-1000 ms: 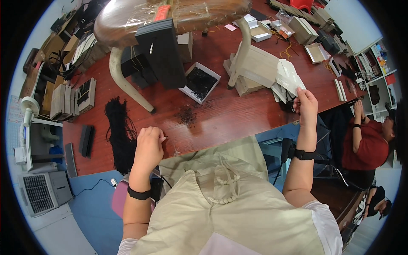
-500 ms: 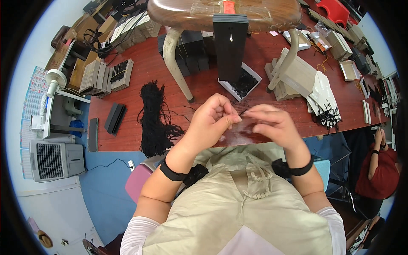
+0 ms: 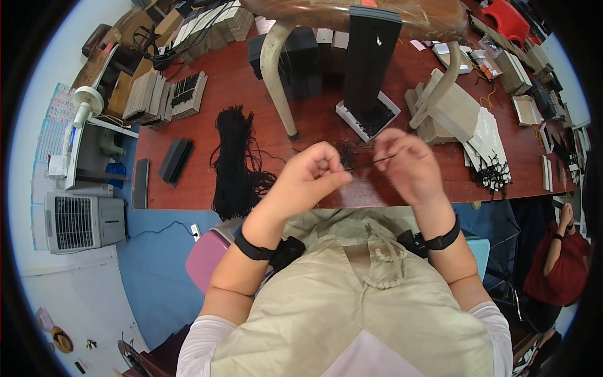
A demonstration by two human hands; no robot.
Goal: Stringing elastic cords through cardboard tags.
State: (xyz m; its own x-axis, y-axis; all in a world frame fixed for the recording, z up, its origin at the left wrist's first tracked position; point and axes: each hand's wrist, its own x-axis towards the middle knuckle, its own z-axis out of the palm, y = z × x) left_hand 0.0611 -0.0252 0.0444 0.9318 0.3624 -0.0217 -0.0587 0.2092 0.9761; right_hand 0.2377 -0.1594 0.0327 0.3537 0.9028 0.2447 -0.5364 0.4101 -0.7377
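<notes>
My left hand (image 3: 314,171) is closed in a pinch above the table's front edge, with a small dark cord end showing at its fingertips. Across a narrow gap, my right hand (image 3: 411,164), slightly blurred, pinches a thin black cord (image 3: 382,159) that sticks out toward the left hand. Whether both hold one and the same cord I cannot tell. A thick bundle of black cords (image 3: 232,164) lies left of my left hand. Beyond my hands stands a shallow white box (image 3: 391,119) of small black bits, below a tall black panel (image 3: 372,56) upright against a stool.
The brown stool (image 3: 433,25) stands on the red table (image 3: 207,88), its pale legs beyond my hands. White cards (image 3: 487,135) with black cords lie right, a black block (image 3: 176,161) left. Cardboard stacks (image 3: 146,97) stand far left. Another person in red (image 3: 556,270) sits at right.
My hands have moved apart, the right one rising and turning with the thin black cord in its fingers. The whole view has shifted a little, so the table things sit farther right and higher.
</notes>
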